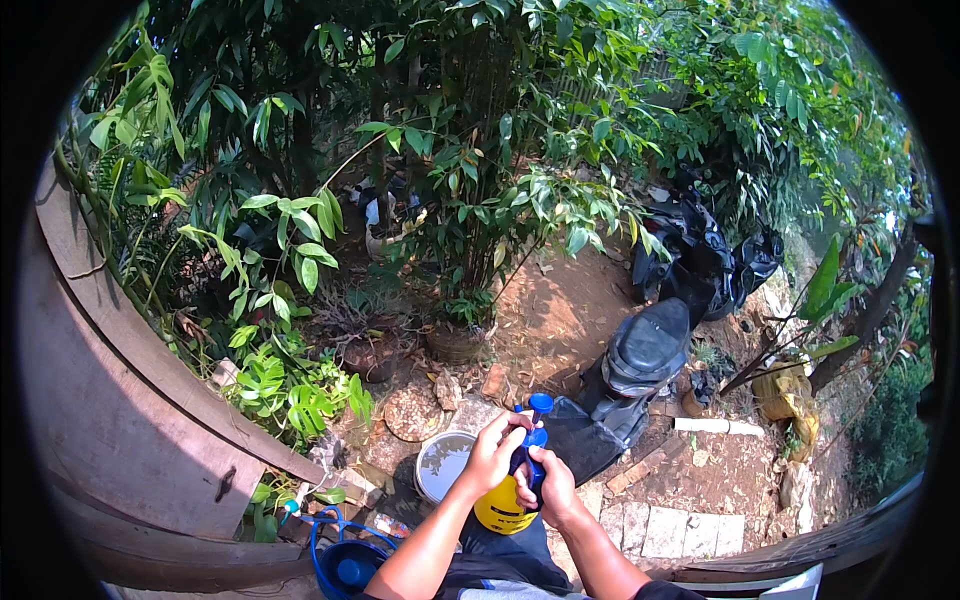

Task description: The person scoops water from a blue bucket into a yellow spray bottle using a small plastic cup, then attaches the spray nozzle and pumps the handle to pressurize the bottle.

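A yellow pump sprayer bottle with a blue top rests at the person's lap, tilted slightly. My right hand is wrapped around the sprayer's dark blue handle, below the blue pump knob. My left hand is at the left side of the blue head, its fingertips touching the part near the knob; its exact hold is partly hidden. Just left of the bottle stands a round bucket of liquid, partly behind my left wrist.
A blue basket or pail stands at the lower left, near a wooden panel. A dark motor scooter is parked ahead to the right. Potted plants, bricks, a white pipe and paving slabs lie around.
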`<state>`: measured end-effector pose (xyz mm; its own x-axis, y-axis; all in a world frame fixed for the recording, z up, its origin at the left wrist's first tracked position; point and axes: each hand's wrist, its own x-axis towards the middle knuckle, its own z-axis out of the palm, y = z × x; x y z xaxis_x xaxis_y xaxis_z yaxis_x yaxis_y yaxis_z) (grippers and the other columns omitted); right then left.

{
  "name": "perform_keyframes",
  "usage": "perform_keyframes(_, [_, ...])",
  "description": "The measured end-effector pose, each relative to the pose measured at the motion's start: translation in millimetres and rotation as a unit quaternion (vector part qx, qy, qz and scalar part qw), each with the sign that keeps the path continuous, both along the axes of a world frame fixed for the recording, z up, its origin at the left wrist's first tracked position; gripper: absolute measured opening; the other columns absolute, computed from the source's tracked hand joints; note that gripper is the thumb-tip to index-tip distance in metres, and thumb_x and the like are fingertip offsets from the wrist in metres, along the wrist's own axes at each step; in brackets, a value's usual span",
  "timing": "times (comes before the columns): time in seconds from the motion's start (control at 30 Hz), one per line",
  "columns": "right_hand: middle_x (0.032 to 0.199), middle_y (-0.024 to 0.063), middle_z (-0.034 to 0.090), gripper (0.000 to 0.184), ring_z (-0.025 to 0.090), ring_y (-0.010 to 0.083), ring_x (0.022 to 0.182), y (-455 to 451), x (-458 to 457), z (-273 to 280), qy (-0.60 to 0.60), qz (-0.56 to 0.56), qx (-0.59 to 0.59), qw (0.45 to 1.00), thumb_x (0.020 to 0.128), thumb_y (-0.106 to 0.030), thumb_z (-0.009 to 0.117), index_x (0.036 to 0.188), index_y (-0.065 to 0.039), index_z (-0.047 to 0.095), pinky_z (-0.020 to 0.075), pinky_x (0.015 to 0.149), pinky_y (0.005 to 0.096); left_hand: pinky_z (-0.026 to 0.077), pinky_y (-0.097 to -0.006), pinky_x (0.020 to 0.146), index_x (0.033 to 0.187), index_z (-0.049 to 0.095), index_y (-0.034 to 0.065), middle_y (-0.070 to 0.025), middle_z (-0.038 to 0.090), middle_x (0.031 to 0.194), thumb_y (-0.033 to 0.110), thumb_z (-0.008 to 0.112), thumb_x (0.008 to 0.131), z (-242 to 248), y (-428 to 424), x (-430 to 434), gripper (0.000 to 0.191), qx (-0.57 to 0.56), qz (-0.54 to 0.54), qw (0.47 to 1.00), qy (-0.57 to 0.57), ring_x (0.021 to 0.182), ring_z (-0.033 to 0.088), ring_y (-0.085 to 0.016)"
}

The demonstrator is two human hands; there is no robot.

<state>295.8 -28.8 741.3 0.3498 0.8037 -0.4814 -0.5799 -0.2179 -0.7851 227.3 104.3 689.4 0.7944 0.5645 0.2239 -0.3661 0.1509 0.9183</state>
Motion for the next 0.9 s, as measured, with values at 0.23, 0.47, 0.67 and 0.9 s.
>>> perform_keyframes(0.23, [0.051, 0.0063, 0.045, 0.054, 0.038, 0.0175, 0.041, -3.6, 8.9, 6.6, 0.049, 0.000, 0.006, 0.999, 0.104, -0.046, 0.042, 0.075, -0.003, 0.055, 0.0340, 0.046, 0.0305, 0.049, -0.0329, 0.100, 0.115, 0.059, 0.0004, -0.0129, 0.068, 0.121, 0.012, 0.049, 0.108, 4.4, -2.1, 7.0, 0.016, 0.038, -0.002, 0.999, 0.013, 0.111, 0.064, -0.017])
perform_keyframes(0.47, [0.050, 0.0064, 0.045, 0.057, 0.038, 0.0186, 0.041, -25.0, 20.3, 3.1, 0.042, 0.004, 0.039, 0.998, 0.103, -0.049, 0.037, 0.074, -0.004, 0.055, 0.0345, 0.047, 0.0315, 0.047, -0.0361, 0.104, 0.117, 0.060, 0.0002, -0.0126, 0.068, 0.117, 0.016, 0.055, 0.106, 17.5, -16.6, 14.0, 0.020, 0.140, 0.009, 0.990, -0.014, 0.115, 0.062, -0.020])
perform_keyframes(0.67, [0.052, 0.0085, 0.048, 0.061, 0.043, 0.0217, 0.045, -32.8, 14.1, 1.2, 0.022, -0.004, 0.052, 0.998, 0.102, -0.055, 0.038, 0.074, -0.004, 0.056, 0.0385, 0.052, 0.0342, 0.039, -0.0396, 0.114, 0.116, 0.061, -0.0014, -0.0189, 0.064, 0.132, 0.012, 0.056, 0.104, 24.5, -23.7, 6.5, 0.019, 0.159, 0.003, 0.987, -0.002, 0.134, 0.056, -0.027])
perform_keyframes(0.9, [0.051, 0.0081, 0.047, 0.063, 0.042, 0.0218, 0.045, -33.9, 16.6, -1.5, 0.057, 0.030, 0.052, 0.997, 0.100, -0.058, 0.039, 0.071, -0.004, 0.056, 0.0387, 0.054, 0.0356, 0.039, -0.0404, 0.115, 0.118, 0.061, -0.0016, -0.0191, 0.063, 0.136, 0.014, 0.057, 0.103, 20.7, -19.5, 8.0, 0.022, 0.164, -0.013, 0.986, -0.010, 0.134, 0.055, -0.027])
